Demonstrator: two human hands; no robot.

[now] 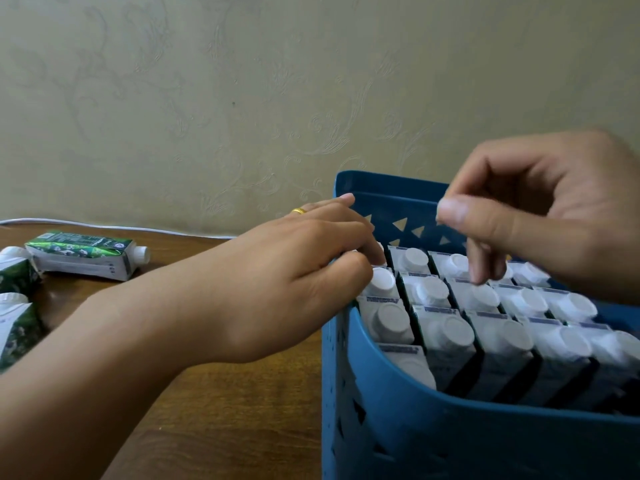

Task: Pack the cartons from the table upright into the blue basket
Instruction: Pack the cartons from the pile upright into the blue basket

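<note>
Our left hand (298,282) curls onto a carton cap at the basket (398,403) edge, grip unclear; our right hand (540,216) hovers loosely curled, holding nothing. Spare cartons (86,254) lie at left on the table (225,410). They look stiff, probably heavy: grasp the flat sides.

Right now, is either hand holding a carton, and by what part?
The left hand has fingers on a carton at the blue basket's left edge, near its cap. The right hand holds nothing.
</note>
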